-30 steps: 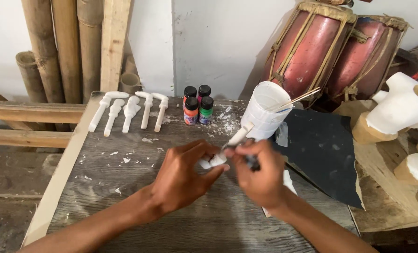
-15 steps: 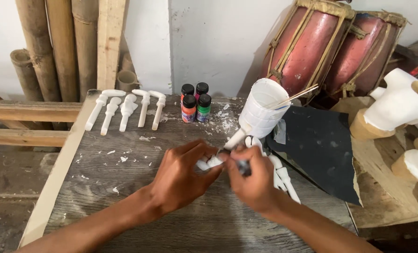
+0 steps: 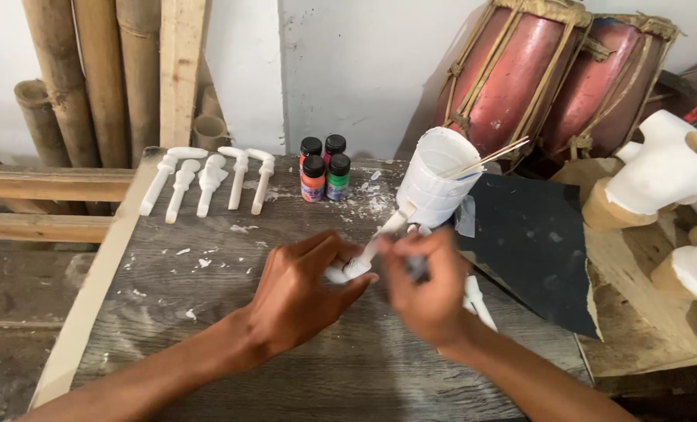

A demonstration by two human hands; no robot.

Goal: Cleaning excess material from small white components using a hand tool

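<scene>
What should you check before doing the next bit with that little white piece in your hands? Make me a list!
1. Left hand has hold of the small white piece: ok, its fingers close around the rounded end.
2. Right hand is steady: cannot tell, it is blurred.
3. What the right hand grips: cannot tell, only something dark shows between its fingers.
4. White cup with thin sticks stands upright and near: ok, just behind the hands.
5. Paint bottles are capped: ok, all four have black caps on.
6. The five finished white pieces are out of the way: ok, in a row at the far left of the wooden table.
</scene>
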